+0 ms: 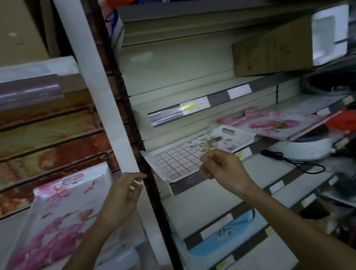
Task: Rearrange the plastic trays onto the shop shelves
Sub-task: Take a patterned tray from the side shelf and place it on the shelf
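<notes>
A white plastic tray with a pink grid pattern [187, 153] lies on a middle shelf [186, 182], its front edge jutting past the shelf lip. A pink flowered tray [281, 124] rests beside it to the right, tilted over other goods. A large pink flowered tray [50, 223] leans at the lower left. A blue tray [224, 233] lies on a lower shelf. My left hand [122, 198] hovers with fingers apart by the white upright post, holding nothing. My right hand [224, 165] hangs just in front of the grid tray, fingers loosely curled and empty.
A white upright post [99, 88] and a dark slotted rail [138, 139] divide the two shelf bays. A cardboard box [273, 52] sits on the upper shelf. A white appliance with a black cord [301, 148] and dark clutter fill the right side.
</notes>
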Tool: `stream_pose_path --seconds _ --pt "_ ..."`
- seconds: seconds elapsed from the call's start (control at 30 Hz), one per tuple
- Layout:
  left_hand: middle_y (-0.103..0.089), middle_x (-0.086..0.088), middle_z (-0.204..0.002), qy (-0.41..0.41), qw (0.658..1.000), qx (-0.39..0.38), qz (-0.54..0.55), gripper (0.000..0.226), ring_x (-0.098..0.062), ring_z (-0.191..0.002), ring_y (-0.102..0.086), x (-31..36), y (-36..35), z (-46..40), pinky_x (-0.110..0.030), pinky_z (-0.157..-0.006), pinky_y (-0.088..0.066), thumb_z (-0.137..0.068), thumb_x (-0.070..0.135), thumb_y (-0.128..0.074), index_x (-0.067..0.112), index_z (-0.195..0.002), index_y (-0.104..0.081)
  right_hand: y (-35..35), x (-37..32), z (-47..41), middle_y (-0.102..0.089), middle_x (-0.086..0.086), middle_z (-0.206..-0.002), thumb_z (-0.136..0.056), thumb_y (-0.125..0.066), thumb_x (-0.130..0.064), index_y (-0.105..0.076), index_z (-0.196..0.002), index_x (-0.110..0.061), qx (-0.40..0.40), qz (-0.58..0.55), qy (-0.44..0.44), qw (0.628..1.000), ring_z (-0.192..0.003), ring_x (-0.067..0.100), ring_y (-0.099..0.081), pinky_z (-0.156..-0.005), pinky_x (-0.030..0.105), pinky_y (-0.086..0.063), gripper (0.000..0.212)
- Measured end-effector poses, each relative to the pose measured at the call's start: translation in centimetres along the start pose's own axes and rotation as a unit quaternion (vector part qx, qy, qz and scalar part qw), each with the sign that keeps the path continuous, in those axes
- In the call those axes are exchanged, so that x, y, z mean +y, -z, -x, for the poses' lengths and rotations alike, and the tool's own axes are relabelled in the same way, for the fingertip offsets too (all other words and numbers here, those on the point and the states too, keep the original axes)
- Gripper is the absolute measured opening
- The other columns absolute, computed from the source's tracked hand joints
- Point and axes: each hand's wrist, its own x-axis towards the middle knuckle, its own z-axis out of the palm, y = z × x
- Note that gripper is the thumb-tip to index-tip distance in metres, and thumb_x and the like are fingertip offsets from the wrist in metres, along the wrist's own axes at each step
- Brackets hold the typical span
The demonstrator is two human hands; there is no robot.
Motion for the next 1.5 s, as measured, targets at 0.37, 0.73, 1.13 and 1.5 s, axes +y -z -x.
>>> stream_pose_path --seconds 0.37,0.73,1.13,1.5 --pt "-0.070 0.000 -0.110 -0.182 0.923 -0.139 -0.310 0.061 -0.016 -0.096 -0.068 0.7 -6.7 -5.1 -0.025 -0.080 -0.053 -0.058 0.003 -0.084 0.020 -0.115 -0.067 7.1 4.0 -3.2 -0.072 0.001 -0.076 -0.096 -0.056 -0.013 -0.069 -0.092 -0.009 0.031 0.059 -0.027 0.997 -0.078 0.025 -0.071 -0.079 0.052 -0.057 0.014" --pt "-0.075 0.007 -0.091 -0.307 0.880 -0.187 -0.312 0.059 -0.010 -0.080 -0.071 -0.7 -6.2 -8.0 -0.020 -0.075 -0.057 -0.046 0.011 -0.093 0.023 -0.100 -0.074 5.5 8.3 -6.7 -0.073 0.007 -0.083 -0.098 -0.053 -0.015 -0.067 -0.094 -0.005 0.053 0.042 -0.158 0.985 -0.081 0.026 -0.070 -0.075 0.039 -0.061 0.018" --pt "-0.073 0.006 -0.109 -0.330 0.921 -0.103 -0.179 0.065 -0.009 -0.097 -0.068 -0.8 -3.6 -11.7 -0.016 -0.090 -0.038 -0.057 -0.011 -0.079 0.020 -0.113 -0.068 1.9 7.0 -13.3 -0.056 0.034 -0.109 -0.098 -0.055 -0.032 -0.040 -0.119 -0.005 0.129 -0.398 -0.317 0.851 -0.093 0.046 -0.065 -0.085 0.062 -0.053 0.038" --pt "-0.071 0.015 -0.108 -0.376 0.915 -0.101 -0.104 0.029 -0.002 -0.096 -0.064 -0.1 -4.0 -11.9 -0.019 -0.082 -0.043 -0.087 0.014 -0.061 0.027 -0.111 -0.069 1.6 8.3 -16.8 -0.064 0.027 -0.110 -0.088 -0.041 -0.001 -0.054 -0.121 0.000 0.309 -0.362 -0.314 0.822 -0.095 0.048 -0.064 -0.080 0.067 -0.052 0.035"
